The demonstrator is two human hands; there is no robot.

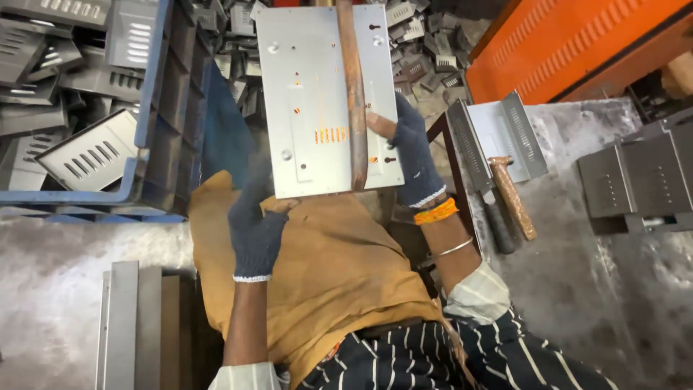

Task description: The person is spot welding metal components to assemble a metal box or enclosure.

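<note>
Matt grey metal panel (317, 101); rusty rough bar (354, 94).

- Left: blue crate (155, 108) walls off that side, just beside the plate (310, 101).
- Right: hammer (509, 195) and vented part (498, 130) lie close.
- Rusty bar (354, 94) crosses plate.
- Bare floor (577, 289) lower right, passable.

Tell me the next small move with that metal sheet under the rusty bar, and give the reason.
Probably slide the metal sheet a little along under the rusty bar, keeping both gloves on its edges. The left hand grips the near lower corner and the right hand holds the right edge beside the bar, which lies across the sheet near a row of glowing orange slots, so the sheet looks mid-work.
</note>
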